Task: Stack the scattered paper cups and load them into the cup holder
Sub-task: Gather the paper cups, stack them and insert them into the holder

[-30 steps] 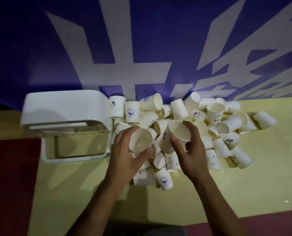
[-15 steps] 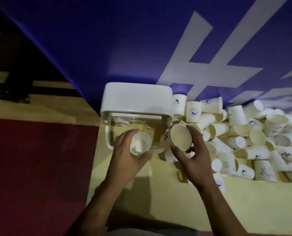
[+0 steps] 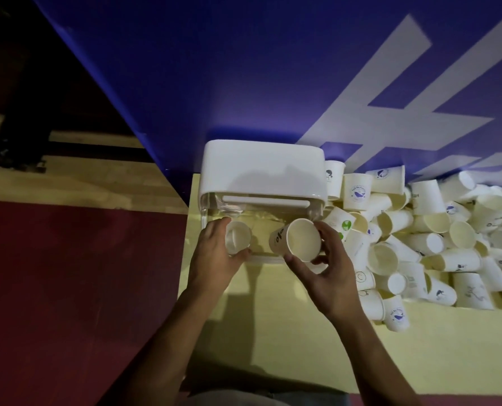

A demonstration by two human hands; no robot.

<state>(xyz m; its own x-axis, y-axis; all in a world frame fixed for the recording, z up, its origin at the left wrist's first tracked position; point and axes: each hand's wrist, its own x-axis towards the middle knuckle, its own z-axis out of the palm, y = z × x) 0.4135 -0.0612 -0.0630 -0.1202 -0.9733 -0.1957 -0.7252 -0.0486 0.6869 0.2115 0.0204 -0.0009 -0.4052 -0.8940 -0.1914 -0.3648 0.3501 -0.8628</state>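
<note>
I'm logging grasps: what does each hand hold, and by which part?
Left hand grips one paper cup round its side wall. Right hand pinches a second cup at its rim, thumb below, fingers above.

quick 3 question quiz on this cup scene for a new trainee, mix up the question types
1. True or false: the left hand grips a paper cup with its open mouth towards the camera.
2. Multiple choice: where does the loose pile of cups lie relative to the cup holder, as seen from the head camera? A) to its left B) to its right C) on its white top
3. Fill in: the second cup, gripped by the right hand, has a printed ___ sign on its side.

Key: 1 true; 2 B; 3 percent
</note>
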